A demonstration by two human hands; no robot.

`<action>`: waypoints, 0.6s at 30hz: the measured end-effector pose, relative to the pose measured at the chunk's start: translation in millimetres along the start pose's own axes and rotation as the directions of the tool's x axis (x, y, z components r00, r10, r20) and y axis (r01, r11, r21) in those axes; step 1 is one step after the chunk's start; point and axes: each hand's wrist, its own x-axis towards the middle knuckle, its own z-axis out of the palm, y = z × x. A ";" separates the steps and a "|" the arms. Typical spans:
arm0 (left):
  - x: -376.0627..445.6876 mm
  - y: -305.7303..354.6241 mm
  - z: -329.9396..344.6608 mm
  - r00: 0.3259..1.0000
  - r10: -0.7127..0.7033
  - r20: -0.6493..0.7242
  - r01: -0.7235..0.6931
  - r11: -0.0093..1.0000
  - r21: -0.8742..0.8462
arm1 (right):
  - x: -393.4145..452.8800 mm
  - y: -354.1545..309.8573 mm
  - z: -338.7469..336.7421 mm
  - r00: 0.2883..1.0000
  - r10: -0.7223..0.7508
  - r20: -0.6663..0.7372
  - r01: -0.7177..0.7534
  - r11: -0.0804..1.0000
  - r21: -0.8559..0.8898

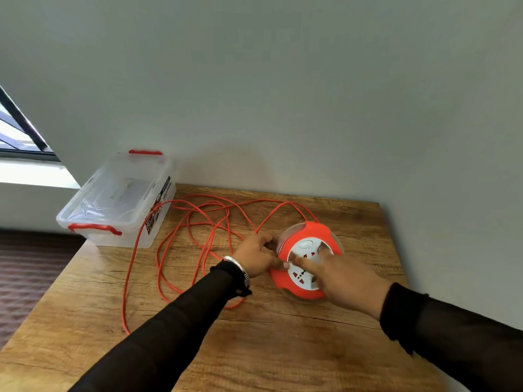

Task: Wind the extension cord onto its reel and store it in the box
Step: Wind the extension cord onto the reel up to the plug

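Note:
An orange reel (pixel 307 234) with a white socket face lies flat on the wooden table (pixel 254 335), right of centre. Its orange cord (pixel 198 219) sprawls in several loose loops over the table to the left. My left hand (pixel 259 257) is closed at the reel's left edge, where the cord meets it; whether it pinches the cord is hard to see. My right hand (pixel 343 275) rests on the white socket face with fingers spread, pressing on it. The clear plastic box (pixel 119 202) with red handles stands with its lid on at the table's far left corner.
A grey wall runs right behind the table. The table's left edge drops to a dark carpeted floor (pixel 31 273). A window (pixel 17 131) sits at the far left. A cord loop lies under my left forearm.

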 end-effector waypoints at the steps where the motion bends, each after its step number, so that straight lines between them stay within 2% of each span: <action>1: 0.2 3.7 -2.0 1.000 -0.008 0.010 0.008 1.000 0.030 | 1.5 2.7 -0.1 1.000 -0.019 0.017 0.020 1.000 -0.013; 5: 1.9 15.6 -0.5 0.999 -0.040 0.034 0.036 0.995 0.095 | 6.4 13.5 -8.8 0.997 -0.083 0.000 0.082 0.986 -0.145; 7: 3.3 18.3 1.8 0.999 -0.046 0.003 0.046 0.995 0.087 | 7.6 12.9 -13.0 0.996 -0.085 -0.013 0.080 0.973 -0.215; 9: 2.9 16.7 4.4 0.997 -0.048 -0.059 0.051 0.998 0.043 | 9.2 11.3 -10.1 0.996 -0.061 -0.068 0.046 0.976 -0.211; 12: -2.6 9.6 11.7 0.988 -0.081 -0.130 0.067 0.991 -0.112 | 10.8 13.2 -0.1 0.983 0.066 -0.170 -0.064 0.998 0.018; 14: -7.5 3.0 20.1 0.983 -0.105 -0.150 0.068 0.970 -0.232 | 10.0 10.0 6.2 0.968 0.171 -0.183 -0.138 0.975 0.176; 16: -11.9 -2.5 29.3 0.978 -0.120 -0.171 0.058 0.942 -0.331 | 8.5 1.7 9.0 0.950 0.258 -0.174 -0.187 0.921 0.343; 18: -15.2 -6.7 36.8 0.971 -0.137 -0.194 0.048 0.913 -0.405 | 9.0 -7.1 14.2 0.932 0.337 -0.132 -0.217 0.811 0.544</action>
